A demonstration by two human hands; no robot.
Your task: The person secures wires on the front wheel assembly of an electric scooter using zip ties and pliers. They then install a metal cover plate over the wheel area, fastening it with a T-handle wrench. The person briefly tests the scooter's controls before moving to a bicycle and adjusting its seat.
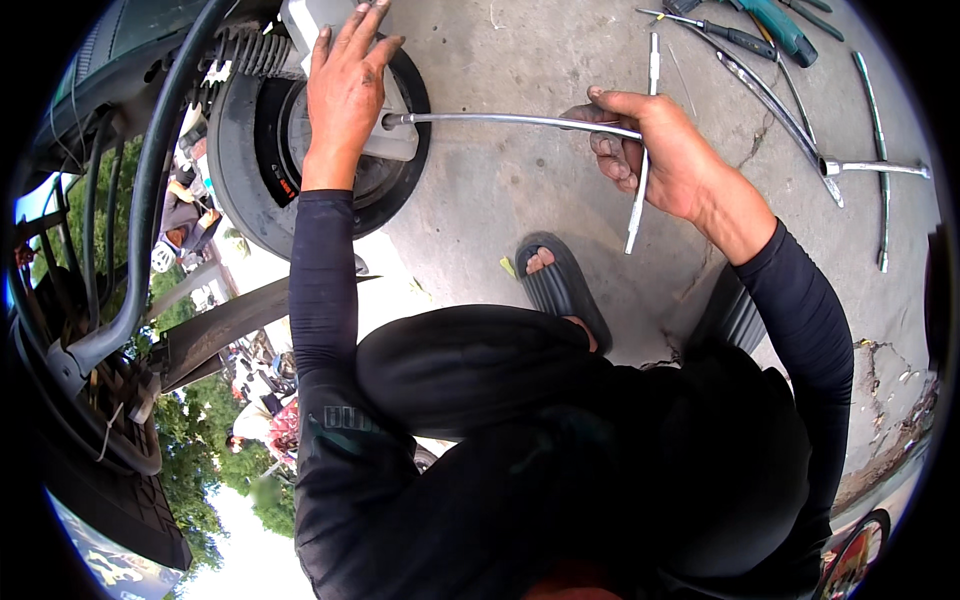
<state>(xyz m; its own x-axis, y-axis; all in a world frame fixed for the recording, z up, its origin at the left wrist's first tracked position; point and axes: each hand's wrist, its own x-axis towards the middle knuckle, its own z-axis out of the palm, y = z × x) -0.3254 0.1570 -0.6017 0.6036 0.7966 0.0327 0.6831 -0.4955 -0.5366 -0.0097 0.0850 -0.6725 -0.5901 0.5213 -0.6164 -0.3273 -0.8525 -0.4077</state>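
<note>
My left hand (pixel 345 95) lies with its fingers stretched over a light grey metal part (pixel 400 147) at the scooter's wheel (pixel 235 165). My right hand (pixel 675 155) is wrapped round a chrome T-handle socket wrench (pixel 500 120), close to where its shaft meets the crossbar. The shaft runs level to the left, and its socket end meets a recess in the light grey part. Whatever fastener sits inside that socket is hidden. The crossbar stands nearly upright in the picture, above and below my right fist.
On the concrete at the upper right lie a screwdriver (pixel 735 36), a green-handled tool (pixel 785 32), another T-handle wrench (pixel 880 168) and a thin bar (pixel 882 215). A coil spring (pixel 255 55) and dark tubes (pixel 155 190) fill the left. My sandalled foot (pixel 562 280) stands below the wrench.
</note>
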